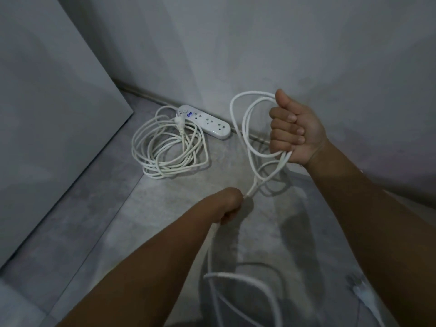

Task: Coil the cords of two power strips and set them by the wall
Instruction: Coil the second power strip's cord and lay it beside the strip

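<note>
- Loops of white cord (282,161) hang from the right hand (295,131), which is raised in front of the wall (259,43), fist closed round the gathered strands, thumb up and palm toward the camera.
- The loops bulge out to the left of that fist and droop below it, clear of the floor (132,220).
- From the bottom of the loops the same cord runs down and left into the left hand (230,204), which is lower and nearer the camera, fingers curled tight round it.
- Below the left hand the cord drops along the forearm and trails in slack curves (236,277) at the bottom edge of the view.
- Well to the left of both hands, a white power strip (207,122) lies flat on the floor, just beside the wall's foot.
- Its own cord lies in a loose coil (162,172) on the floor, touching the strip's left end, with the plug (179,125) resting on top.
- A grey panel (47,102) stands to the left of the coil.
</note>
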